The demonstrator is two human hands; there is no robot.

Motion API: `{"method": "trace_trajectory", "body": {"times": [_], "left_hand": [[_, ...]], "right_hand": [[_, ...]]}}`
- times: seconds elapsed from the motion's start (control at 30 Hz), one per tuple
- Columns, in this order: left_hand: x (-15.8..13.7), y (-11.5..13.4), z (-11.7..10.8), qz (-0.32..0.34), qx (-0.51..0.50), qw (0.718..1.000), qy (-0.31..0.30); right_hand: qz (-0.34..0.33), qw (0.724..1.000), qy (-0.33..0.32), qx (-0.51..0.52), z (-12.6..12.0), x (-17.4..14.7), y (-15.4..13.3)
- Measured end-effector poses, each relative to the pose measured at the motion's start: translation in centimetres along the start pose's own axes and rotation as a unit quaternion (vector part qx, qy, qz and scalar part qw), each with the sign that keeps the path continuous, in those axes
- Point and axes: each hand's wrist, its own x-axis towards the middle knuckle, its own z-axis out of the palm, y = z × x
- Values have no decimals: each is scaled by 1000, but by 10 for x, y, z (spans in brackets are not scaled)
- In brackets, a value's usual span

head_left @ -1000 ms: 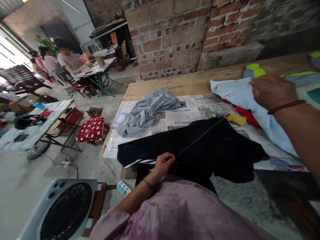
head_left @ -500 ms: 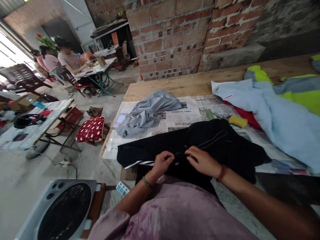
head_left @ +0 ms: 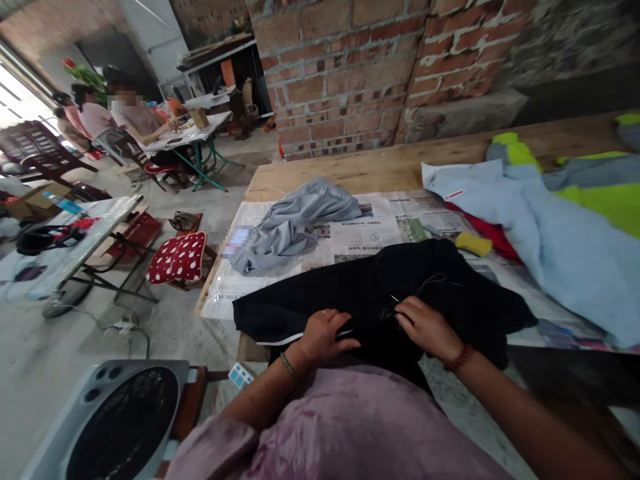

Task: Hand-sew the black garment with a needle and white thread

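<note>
Big wooden table [head_left: 330, 175] in front of me, newspaper [head_left: 360, 233] over most of it, and a black garment [head_left: 305, 293] stretched along the near edge by the person's lap. Left hand [head_left: 324, 335] is resting on it, thumb well apart from the fingers, can't see anything in them. Right hand [head_left: 425, 323] is nearby, fingertips pinched narrow, with pale thread [head_left: 440, 276] looped on the fabric beyond, holding what looks like a needle [head_left: 395, 299].
</note>
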Motion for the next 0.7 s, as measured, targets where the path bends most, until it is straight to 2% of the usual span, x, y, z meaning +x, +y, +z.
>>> {"method": "trace_trajectory", "body": {"times": [0.1, 0.23, 0.33, 0.43, 0.57, 0.7], "left_hand": [[-15, -12, -3, -12, 74, 997, -29], [-46, -46, -21, -113, 171, 977, -54], [-69, -74, -54, -191, 225, 954, -56], [-79, -94, -100, -237, 277, 930, -49], [-73, -115, -156, -262, 341, 902, -42], [-64, -143, -184, -365, 335, 862, -106]], "right_hand": [[19, 1000, 6, -1, 1, 1, 3], [34, 999, 11, -3, 5, 5, 7], [33, 999, 15, -2, 8, 6, 8], [29, 999, 16, -2, 11, 5, 6], [26, 1000, 17, 1, 18, 2, -2], [37, 999, 17, 2, 24, -2, -8]]}}
